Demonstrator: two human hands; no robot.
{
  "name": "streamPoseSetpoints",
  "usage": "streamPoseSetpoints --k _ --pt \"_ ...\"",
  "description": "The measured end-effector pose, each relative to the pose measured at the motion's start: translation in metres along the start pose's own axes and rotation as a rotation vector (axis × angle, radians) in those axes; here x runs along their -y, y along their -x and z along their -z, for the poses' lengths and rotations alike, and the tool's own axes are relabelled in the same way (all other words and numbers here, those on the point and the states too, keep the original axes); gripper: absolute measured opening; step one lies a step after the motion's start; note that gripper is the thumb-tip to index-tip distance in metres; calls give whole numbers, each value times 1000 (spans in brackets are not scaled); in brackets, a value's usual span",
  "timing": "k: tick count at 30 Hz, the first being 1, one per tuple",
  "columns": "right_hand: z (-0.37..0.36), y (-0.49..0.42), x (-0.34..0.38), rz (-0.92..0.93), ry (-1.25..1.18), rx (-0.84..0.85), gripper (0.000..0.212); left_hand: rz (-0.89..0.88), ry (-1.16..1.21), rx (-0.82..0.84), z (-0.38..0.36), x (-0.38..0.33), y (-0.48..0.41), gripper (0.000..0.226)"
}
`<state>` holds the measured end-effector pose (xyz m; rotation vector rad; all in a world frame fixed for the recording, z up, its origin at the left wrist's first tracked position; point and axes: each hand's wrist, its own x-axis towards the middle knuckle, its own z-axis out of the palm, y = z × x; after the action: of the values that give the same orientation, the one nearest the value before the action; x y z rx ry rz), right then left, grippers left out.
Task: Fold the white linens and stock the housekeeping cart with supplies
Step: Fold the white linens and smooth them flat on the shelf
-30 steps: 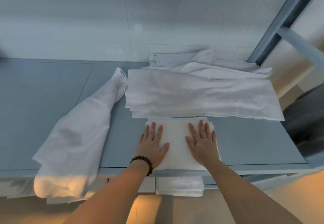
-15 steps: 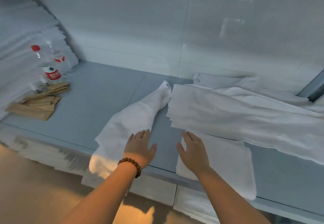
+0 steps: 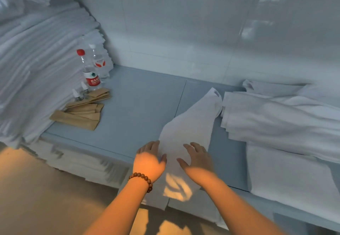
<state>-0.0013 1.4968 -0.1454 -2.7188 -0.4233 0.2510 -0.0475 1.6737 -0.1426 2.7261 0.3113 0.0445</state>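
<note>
Unfolded towel: we have a long white towel lying loose on the grey shelf top, one end by the tagged corner far right, the near end hanging over the front edge toward us.
Long axis: it runs diagonally — from near-left at our hands to far-right, where its tip almost meets the linen stack.
Left hand: our left hand, beaded bracelet on the wrist, sits at the towel's left edge, fingers spread and relaxed, gripping nothing that we can see.
Right hand: our right hand hovers over or rests on the towel's middle, palm down and spread — contact we cannot tell.
Nearer hand: both are at the near end; we judge the right sits more squarely on the cloth.
Folded piece: a flat folded towel lies to the right, just below the stack.
Supplies: two water bottles and brown paper sachets stand well to the left, beside a tall heap of white linen.
Room: white tiled wall behind; warm light falls on the floor below.
</note>
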Motion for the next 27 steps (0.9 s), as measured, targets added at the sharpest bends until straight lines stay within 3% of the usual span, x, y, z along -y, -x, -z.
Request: streamPoseSetpoints --k 5,10,14,19,23,27 --pt "-30 -3 57 -111 26 -11 83 -91 -40 87 15 67 -20 62" --pt "-44 -1 84 -234 76 -12 85 -209 -29 214 24 89 -39 63" --pt "-48 0 88 -360 67 -69 70 -308 -8 272 23 87 -46 61" --pt "-38 0 81 -424 44 -130 28 -398 11 297 13 61 -57 68" --pt "-32 3 81 -352 -66 -244 29 -458 -11 373 6 38 -62 76" --pt "-17 9 83 -231 -233 -362 27 -525 33 293 11 22 -68 55"
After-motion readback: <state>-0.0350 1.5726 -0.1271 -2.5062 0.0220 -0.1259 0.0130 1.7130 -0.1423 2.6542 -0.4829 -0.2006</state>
